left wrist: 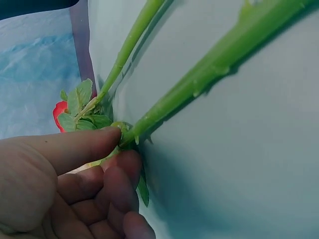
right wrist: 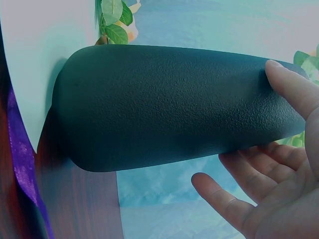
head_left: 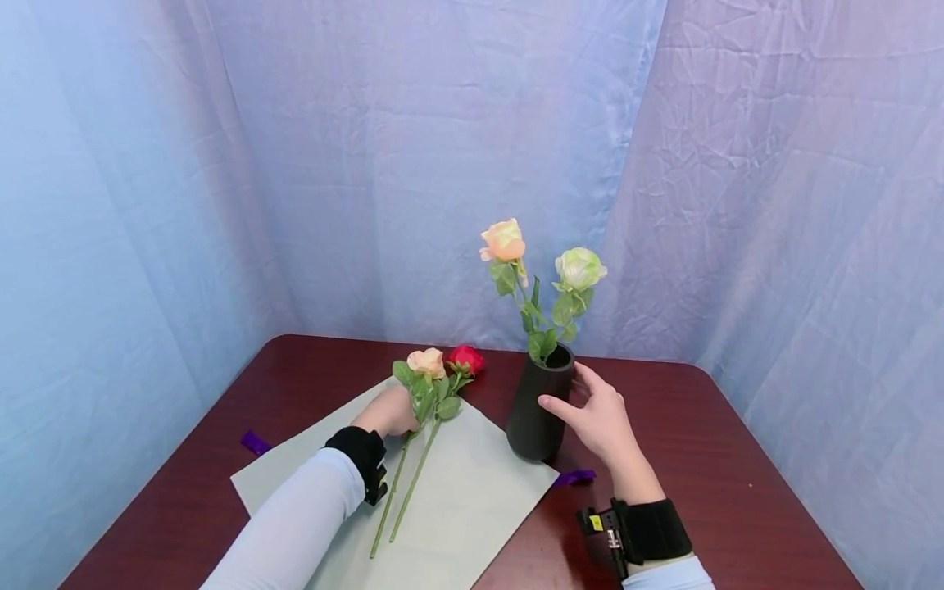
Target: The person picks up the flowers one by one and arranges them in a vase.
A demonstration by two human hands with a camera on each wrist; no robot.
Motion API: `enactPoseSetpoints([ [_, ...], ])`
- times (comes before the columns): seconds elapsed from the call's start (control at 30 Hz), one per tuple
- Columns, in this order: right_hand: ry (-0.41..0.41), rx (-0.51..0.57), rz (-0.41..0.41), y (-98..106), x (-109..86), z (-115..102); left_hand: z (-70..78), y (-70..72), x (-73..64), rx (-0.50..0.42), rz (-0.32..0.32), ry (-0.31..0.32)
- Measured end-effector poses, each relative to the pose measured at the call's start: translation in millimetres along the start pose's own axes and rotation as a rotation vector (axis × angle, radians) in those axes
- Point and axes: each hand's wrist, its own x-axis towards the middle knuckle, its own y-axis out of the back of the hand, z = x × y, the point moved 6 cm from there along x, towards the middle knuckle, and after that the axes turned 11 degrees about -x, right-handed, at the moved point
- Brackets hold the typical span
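My left hand [head_left: 394, 410] pinches the stem of a peach rose [head_left: 426, 363] between thumb and fingertips, just below its leaves. In the left wrist view the green stem [left wrist: 189, 84] runs from those fingertips over pale paper. Beside it lies a red rose [head_left: 466, 359], its stem [head_left: 416, 482] untouched. My right hand [head_left: 601, 414] holds a black vase [head_left: 537, 410] near its upper part, thumb on one side and fingers on the other; the little finger stands off the surface. Out of the vase rise another peach rose [head_left: 504, 240] and a pale green rose [head_left: 580, 269].
A light wrapping sheet [head_left: 472, 483] lies cornerwise on the dark red table [head_left: 664, 442]. Purple ribbon [head_left: 575, 477] pokes out near the vase, and a second purple end [head_left: 255, 442] shows at the left. Blue curtains [head_left: 413, 164] hang behind the table.
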Motion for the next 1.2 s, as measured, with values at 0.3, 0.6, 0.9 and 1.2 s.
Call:
enactPoseSetpoints([
  [0.3,0.006,-0.002,0.002,0.4,-0.2,0.1,0.7,-0.4,0.0,0.057,-0.002,-0.006],
  [0.6,0.005,-0.002,0.003,-0.3,-0.5,-0.5,-5.1,9.2,-5.7,-0.108,0.044,-0.015],
  [0.9,0.008,0.004,0.003,-0.3,-1.2,-0.2,-6.5,18.2,-7.4,-0.2,0.101,-0.015],
  [1.2,0.0,0.007,-0.004,-0.2,-0.3,-1.3,-8.8,23.7,-7.3,-0.298,0.132,-0.038],
])
